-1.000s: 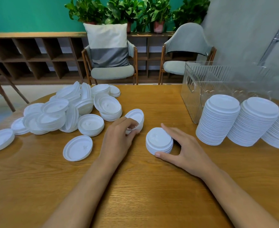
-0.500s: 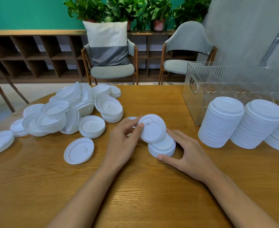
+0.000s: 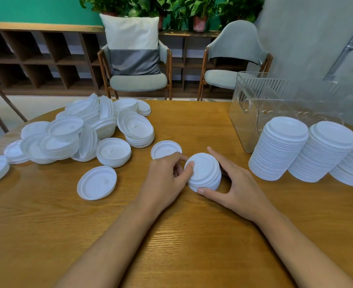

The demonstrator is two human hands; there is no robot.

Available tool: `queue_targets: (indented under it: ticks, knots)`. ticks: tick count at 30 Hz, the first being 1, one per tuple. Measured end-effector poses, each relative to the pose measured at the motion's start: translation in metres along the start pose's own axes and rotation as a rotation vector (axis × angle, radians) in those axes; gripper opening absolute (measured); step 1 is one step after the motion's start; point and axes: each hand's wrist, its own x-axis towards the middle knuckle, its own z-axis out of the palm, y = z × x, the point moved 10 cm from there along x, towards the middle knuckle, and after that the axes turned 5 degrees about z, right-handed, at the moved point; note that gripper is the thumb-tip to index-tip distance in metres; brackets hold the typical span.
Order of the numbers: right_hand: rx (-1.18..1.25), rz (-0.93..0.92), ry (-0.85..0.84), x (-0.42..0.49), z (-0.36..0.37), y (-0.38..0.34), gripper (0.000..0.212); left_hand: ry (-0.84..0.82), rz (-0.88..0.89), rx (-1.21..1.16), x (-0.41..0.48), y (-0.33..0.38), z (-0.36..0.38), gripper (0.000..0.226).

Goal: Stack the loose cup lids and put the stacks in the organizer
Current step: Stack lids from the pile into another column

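Your table, across the lower frame, is wood with visible grain and a soft sheen. The small stack at centre and the loose lids to the left look matt white, smooth and moulded. The organizer, upper right, is clear, ribbed, glossy plastic. The chairs carry matt cloth.

The left hand and the right hand are gripping the short stack of lids and closing off its left, right and near sides. Behind the short stack, bare table is running open toward the far edge. To its right, tall lid stacks are standing close together, fronting the clear organizer. To its left, a single lid, a flat lid and a loose heap are crowding the wood. Nearer than the short stack, bare wood is lying open beside both forearms.
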Motion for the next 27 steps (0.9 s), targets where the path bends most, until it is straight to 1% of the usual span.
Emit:
queue_targets:
  ticks: [2,4,7,10,14,16,21,27]
  knots:
    - [0.003,-0.014,0.011,0.0,-0.001,-0.003,0.097,0.024,0.053,0.044,0.001,0.003,-0.001,0.01]
    - [-0.005,-0.026,0.022,0.0,-0.002,-0.004,0.093,0.018,0.105,0.037,0.001,0.008,0.0,0.02]
    - [-0.033,-0.053,0.028,0.0,-0.002,-0.004,0.086,-0.039,0.17,-0.05,0.0,0.019,0.005,0.02]
    - [-0.027,-0.059,0.03,0.001,-0.001,-0.005,0.084,-0.084,0.161,-0.111,-0.001,0.018,0.008,0.021]
    - [-0.013,-0.045,0.026,0.0,0.0,-0.003,0.087,-0.144,0.16,-0.105,-0.003,0.018,0.007,0.04]
    - [0.001,-0.035,0.023,0.0,-0.001,-0.003,0.09,-0.124,0.159,-0.096,-0.003,0.019,0.004,0.045]
    - [0.022,-0.008,0.017,-0.001,-0.002,-0.001,0.098,-0.009,0.086,-0.129,-0.001,0.012,0.0,0.055]
    - [0.025,-0.014,0.021,0.0,-0.003,0.001,0.101,-0.036,0.109,-0.068,-0.002,0.015,0.012,0.064]
